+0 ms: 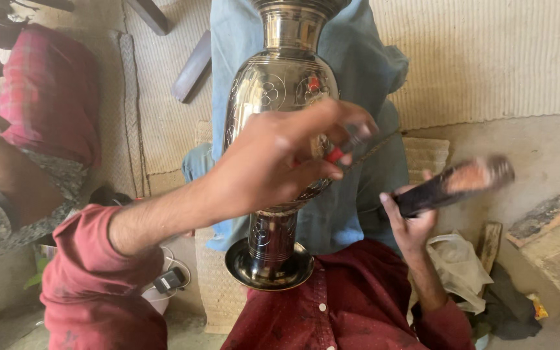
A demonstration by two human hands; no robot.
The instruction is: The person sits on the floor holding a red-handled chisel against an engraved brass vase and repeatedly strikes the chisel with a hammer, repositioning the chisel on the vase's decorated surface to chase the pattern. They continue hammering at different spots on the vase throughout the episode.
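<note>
Bracing the vase point(280, 91) matters most: it lies along your blue-trousered legs point(358, 58), foot near your chest and mouth pointing away, so keep your knees snug under the belly so it cannot roll when struck. Its polished skin already carries engraved flowers, and I'd judge a slip would scar it, so let each blow be light and even. Your left hand point(273, 168) reaches across the belly, fingers pinched shut on a thin punch point(351, 139) with a red band; whether its tip touches the metal I cannot tell, since the hand hides it. Rest the heel of that hand on the vase for steadiness and hold the punch square to the curve, not slanted. Your right hand point(409, 223) is closed around the handle of a dark mallet point(455, 185), raised beside the vase and blurred. Swing it from the wrist, short strokes, and land flat on the punch's head. Turn the vase on your lap instead of stretching your wrist round it.
</note>
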